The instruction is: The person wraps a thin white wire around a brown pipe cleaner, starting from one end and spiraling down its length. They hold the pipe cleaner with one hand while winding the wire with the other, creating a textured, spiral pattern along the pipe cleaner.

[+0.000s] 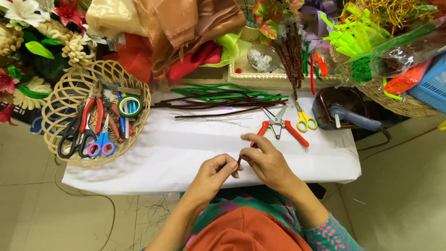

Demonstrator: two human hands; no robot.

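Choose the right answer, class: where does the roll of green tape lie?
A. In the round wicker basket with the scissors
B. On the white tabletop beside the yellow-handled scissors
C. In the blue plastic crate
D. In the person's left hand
A: the roll of green tape rests inside the round wicker basket, next to the black-handled scissors and other tools.

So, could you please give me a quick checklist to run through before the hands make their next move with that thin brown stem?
1. Thin brown stem pinched between both hands: ok.
2. Left hand fingers closed on it: ok.
3. Right hand fingers closed on it: ok.
4. Red-handled pliers on the white table, near the right hand: ok.
5. Yellow-handled scissors lying beside the pliers: ok.
6. Stem's full length and condition: cannot tell, mostly hidden.
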